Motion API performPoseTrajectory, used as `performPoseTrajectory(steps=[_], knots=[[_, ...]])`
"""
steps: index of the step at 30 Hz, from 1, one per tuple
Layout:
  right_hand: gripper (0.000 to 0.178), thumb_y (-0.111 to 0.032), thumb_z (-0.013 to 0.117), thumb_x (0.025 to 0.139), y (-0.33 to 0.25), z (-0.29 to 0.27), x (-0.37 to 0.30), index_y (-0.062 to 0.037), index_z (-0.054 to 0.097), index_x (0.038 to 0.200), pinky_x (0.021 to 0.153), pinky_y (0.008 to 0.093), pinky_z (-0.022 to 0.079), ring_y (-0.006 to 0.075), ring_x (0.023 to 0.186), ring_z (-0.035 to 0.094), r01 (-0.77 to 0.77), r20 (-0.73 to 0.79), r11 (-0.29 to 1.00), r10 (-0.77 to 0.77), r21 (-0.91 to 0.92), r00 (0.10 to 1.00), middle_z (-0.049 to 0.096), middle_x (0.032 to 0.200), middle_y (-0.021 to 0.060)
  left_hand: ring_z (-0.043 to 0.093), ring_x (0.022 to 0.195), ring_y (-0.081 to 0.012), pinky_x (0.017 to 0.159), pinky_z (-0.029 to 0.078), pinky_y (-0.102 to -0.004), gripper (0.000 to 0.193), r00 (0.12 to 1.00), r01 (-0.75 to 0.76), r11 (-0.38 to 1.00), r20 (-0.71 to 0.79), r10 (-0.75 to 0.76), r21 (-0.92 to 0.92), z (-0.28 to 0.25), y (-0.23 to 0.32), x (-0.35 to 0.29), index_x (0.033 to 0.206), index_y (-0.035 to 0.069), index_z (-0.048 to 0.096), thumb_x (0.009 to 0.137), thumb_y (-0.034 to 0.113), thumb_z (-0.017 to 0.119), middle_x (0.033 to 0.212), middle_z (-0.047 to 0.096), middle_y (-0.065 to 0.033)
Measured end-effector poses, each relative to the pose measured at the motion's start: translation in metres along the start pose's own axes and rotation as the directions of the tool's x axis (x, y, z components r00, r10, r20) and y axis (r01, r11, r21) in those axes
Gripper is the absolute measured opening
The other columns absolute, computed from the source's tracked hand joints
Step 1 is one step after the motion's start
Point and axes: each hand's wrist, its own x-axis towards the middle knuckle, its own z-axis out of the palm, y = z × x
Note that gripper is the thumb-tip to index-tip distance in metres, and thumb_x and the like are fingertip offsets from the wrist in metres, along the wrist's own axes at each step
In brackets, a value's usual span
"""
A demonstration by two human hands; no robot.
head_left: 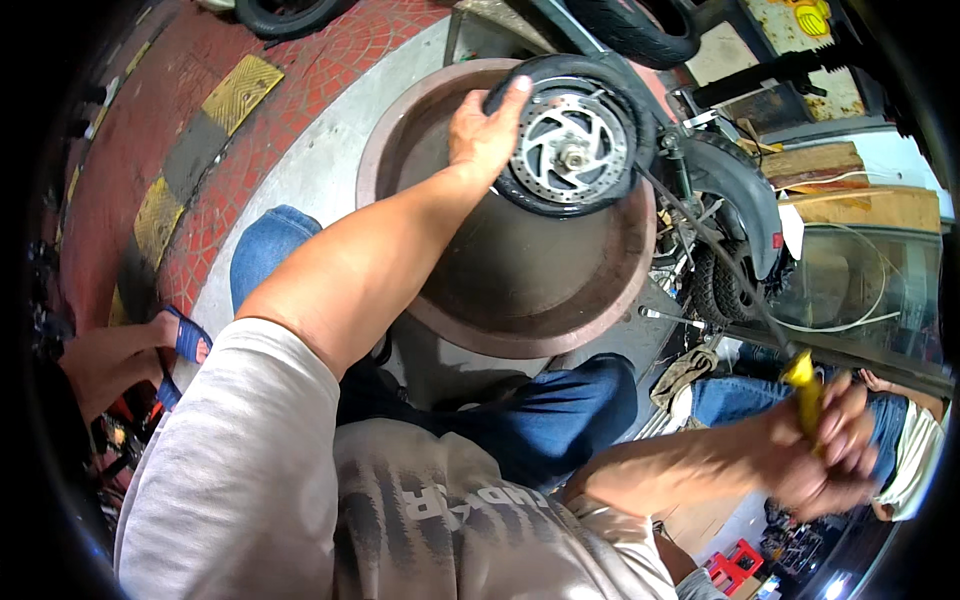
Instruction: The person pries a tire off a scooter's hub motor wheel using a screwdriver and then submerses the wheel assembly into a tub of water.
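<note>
A small wheel (pixel 635 110) with a black tire and a silver brake disc (pixel 560 150) is held at the rim of a wide brown tub (pixel 375 170). My left hand (pixel 487 130) grips the tire's left side, thumb on top. In my right hand (pixel 825 445), slightly blurred, is a long screwdriver (pixel 745 285) with a yellow handle. Its thin dark shaft runs up and left to the tire's right edge. Whether the tip is wedged under the tire or only rests against it I cannot tell.
Beyond the tub lies a loose tire (pixel 645 30). To the right stand a scooter's grey fender (pixel 735 190), a wrench (pixel 672 318), a rag (pixel 683 376) and a glass-fronted case (pixel 860 290). Another person's jeans (pixel 735 398) show at right, and sandalled feet (pixel 185 335) at left.
</note>
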Motion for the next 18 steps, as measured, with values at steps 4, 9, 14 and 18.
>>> performPoseTrajectory(steps=[4, 9, 14, 18], knots=[[0.045, -0.041, 0.054, 0.107, 0.062, -0.110, 0.083, -0.0136, 0.051, 0.071, 0.067, 0.0342, 0.035, 0.0147, 0.060, 0.043, -0.246, -0.081, 0.925, 0.280, 0.290, 0.957, 0.045, 0.060, 0.0004, 0.070, 0.115, -0.0338, 0.102, 0.051, -0.0433, 0.087, 0.997, 0.049, 0.999, 0.060, -0.048, -0.013, -0.001, 0.007, 0.014, 0.124, 0.002, 0.071, 0.083, 0.078, 0.069, 0.118, 0.074, -0.0221], [0.043, -0.036, 0.059, 0.102, 0.121, -0.189, 0.120, -0.0139, 0.049, 0.067, 0.067, 0.0339, 0.033, 0.0139, 0.061, 0.043, -0.380, 0.005, 0.777, 0.437, 0.502, 0.900, 0.044, 0.061, -0.0002, 0.071, 0.107, -0.0274, 0.097, 0.053, -0.0389, 0.088, 0.996, 0.055, 0.996, 0.077, -0.050, -0.069, -0.001, 0.017, 0.005, 0.123, 0.000, 0.071, 0.082, 0.078, 0.072, 0.114, 0.076, -0.0178], [0.043, -0.041, 0.058, 0.102, 0.156, -0.188, 0.138, -0.0142, 0.049, 0.070, 0.065, 0.0329, 0.034, 0.0133, 0.060, 0.041, -0.361, 0.017, 0.810, 0.400, 0.462, 0.917, 0.043, 0.059, -0.0032, 0.070, 0.108, -0.0274, 0.098, 0.052, -0.0393, 0.087, 0.994, 0.055, 0.996, 0.097, -0.049, -0.065, -0.009, 0.013, 0.009, 0.123, -0.001, 0.070, 0.084, 0.076, 0.071, 0.114, 0.075, -0.0180], [0.047, -0.041, 0.058, 0.102, 0.205, -0.212, 0.164, -0.0153, 0.043, 0.066, 0.063, 0.0329, 0.034, 0.0135, 0.058, 0.041, -0.419, 0.034, 0.718, 0.484, 0.556, 0.875, 0.039, 0.057, -0.0034, 0.069, 0.105, -0.0244, 0.096, 0.053, -0.0371, 0.084, 0.986, 0.047, 0.986, 0.167, -0.020, -0.158, -0.006, 0.008, 0.016, 0.122, -0.004, 0.070, 0.087, 0.073, 0.072, 0.111, 0.075, -0.0169]])
